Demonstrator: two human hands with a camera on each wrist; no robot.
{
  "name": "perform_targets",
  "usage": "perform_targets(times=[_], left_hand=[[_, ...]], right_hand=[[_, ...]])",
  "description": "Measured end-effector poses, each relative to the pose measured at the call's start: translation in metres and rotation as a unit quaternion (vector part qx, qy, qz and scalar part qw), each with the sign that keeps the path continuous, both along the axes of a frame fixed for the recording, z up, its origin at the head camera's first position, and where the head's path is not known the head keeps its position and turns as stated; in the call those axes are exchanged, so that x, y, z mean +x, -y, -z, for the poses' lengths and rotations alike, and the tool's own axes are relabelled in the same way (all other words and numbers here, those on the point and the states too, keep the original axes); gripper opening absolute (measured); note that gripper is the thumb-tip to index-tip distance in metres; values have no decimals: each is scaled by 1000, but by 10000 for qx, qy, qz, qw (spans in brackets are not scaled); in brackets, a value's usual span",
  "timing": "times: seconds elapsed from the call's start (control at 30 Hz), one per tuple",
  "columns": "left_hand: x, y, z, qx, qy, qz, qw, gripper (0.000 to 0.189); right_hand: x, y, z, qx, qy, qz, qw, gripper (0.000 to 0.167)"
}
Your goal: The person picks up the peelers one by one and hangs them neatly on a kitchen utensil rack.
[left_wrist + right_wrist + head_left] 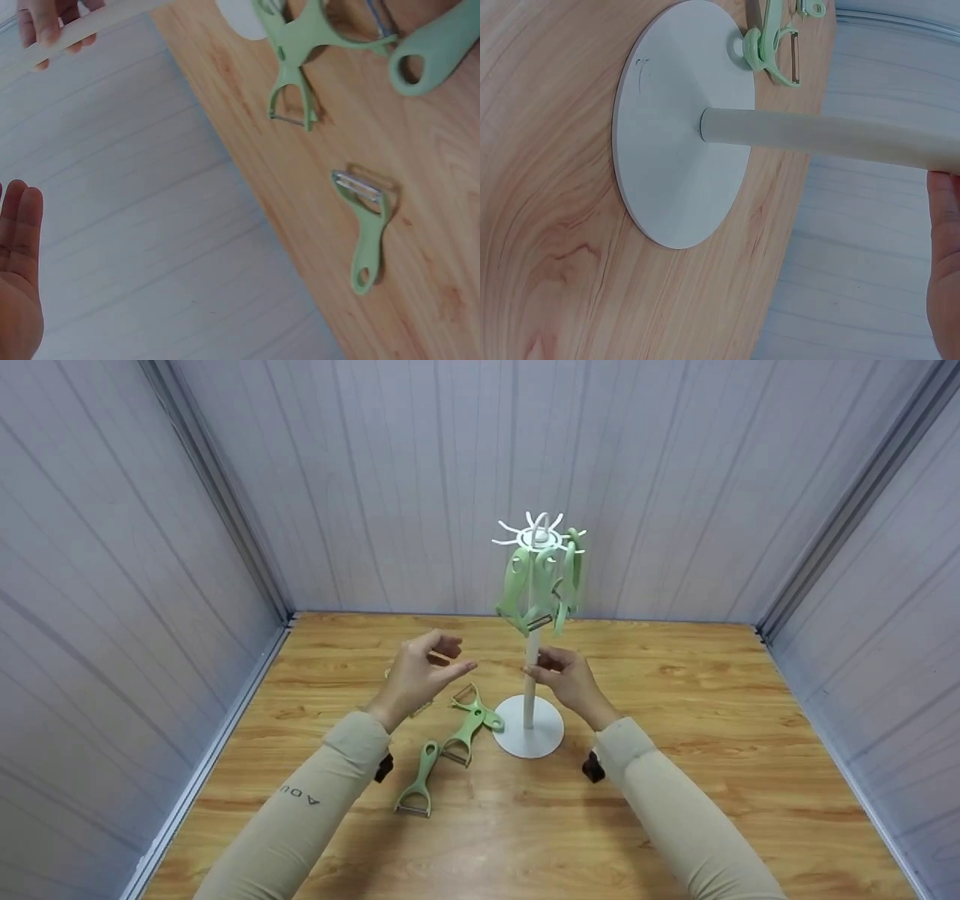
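My right hand (566,679) grips the pole (530,690) of a white rack, thumb on one side and fingers on the other. Several green peelers (515,581) hang from the hooks at its top. Left of the pole my left hand (420,671) is raised with nothing in it, its fingers loosely bent and thumb apart. Below it two green peelers (472,724) lie crossed, one handle end at the base. Nearer me lies another peeler (426,780). One more peeler (369,232), mostly hidden behind the left hand in the head view, shows whole in the left wrist view.
The rack's round white base (544,739) stands on a wood-patterned table (675,810). Pale panel walls (390,472) close in the back and both sides. White hooks (510,526) without peelers point left and back on the rack's top.
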State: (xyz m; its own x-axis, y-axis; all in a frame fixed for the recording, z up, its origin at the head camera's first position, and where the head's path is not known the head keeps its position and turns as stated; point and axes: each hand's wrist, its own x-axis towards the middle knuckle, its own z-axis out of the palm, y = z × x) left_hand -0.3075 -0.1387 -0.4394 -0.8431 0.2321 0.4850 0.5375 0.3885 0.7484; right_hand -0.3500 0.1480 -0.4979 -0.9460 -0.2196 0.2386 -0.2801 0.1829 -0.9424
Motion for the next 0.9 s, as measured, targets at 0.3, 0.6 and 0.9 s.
perform_targets(times=[0.3, 0.6, 0.9], left_hand=[[5, 0, 27, -247, 651, -41, 9976, 41], [10, 1, 51, -387, 1253, -163, 9912, 45], [12, 2, 75, -451, 1362, -53, 9896, 40]], right_hand=[[0, 2, 1, -55, 63, -2, 10000, 31], [2, 1, -1, -45, 107, 54, 9999, 34], [2, 2, -1, -81, -18, 25, 10000, 29]])
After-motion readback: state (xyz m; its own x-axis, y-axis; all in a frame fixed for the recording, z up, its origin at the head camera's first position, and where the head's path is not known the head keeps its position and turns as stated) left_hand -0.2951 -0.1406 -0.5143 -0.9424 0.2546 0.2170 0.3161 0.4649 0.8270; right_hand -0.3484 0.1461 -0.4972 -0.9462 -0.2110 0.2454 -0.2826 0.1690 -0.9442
